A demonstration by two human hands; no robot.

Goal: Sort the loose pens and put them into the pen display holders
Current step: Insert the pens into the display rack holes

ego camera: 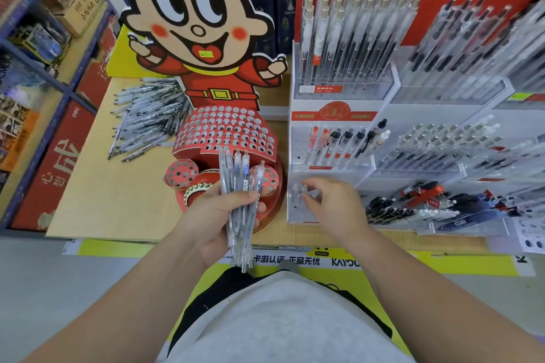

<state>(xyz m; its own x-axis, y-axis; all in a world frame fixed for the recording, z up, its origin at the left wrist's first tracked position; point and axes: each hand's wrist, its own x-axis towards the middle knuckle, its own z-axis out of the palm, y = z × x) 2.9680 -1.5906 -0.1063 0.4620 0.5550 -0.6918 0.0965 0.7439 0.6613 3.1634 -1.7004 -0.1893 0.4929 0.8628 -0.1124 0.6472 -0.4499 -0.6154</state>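
Here the left hand grips a bundle of clear pens in front of the red holder. The right hand curls over the clear display holder; whether it pinches anything I cannot tell. Further back, loose pens lie on the bench, whose front strip reads "KAYOU".
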